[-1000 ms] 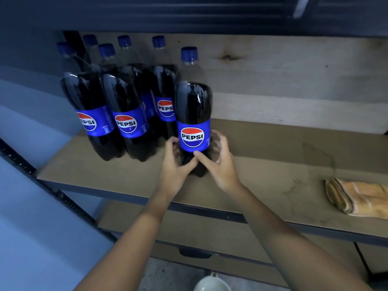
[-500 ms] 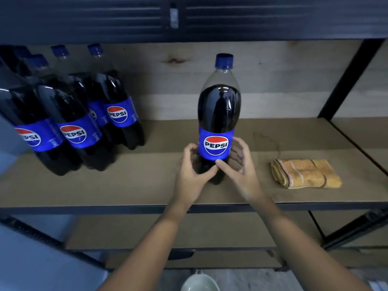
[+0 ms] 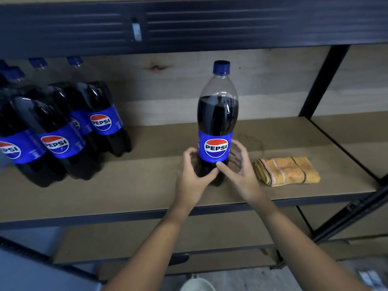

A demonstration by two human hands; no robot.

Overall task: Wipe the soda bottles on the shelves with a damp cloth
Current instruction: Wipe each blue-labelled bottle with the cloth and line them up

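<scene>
since the frame a second back, the lone bottle [image 3: 217,122] had been slid rightward along the shelf [image 3: 130,196], away from the bottle cluster [image 3: 63,131] it stood against, ending just beside the cloth [image 3: 287,170]. both hands kept their hold at its base through the move.

left to right as it stood: cluster of pepsi bottles at the shelf's left end, upright, labels forward, some partly cut off by the frame edge. well apart from it, near mid-shelf, the lone bottle stood upright, cap on, label facing the camera. left hand [image 3: 192,175] gripped the lower left of it, fingers curled round the base, thumb toward the front. right hand [image 3: 239,169] cupped the lower right, thumb tip pressed on the front just under the label, fingers wrapped behind. both grips closed on the bottle, neither wide. right of that, the folded yellow cloth lay flat on the shelf, near the right hand but not touched.

my read: step in hand was staging one bottle for wiping, wipe itself not begun. next move likely needs the right hand to let go and pick up the cloth while the left steadies the bottle. whether the cloth was damp i couldn't tell.
</scene>
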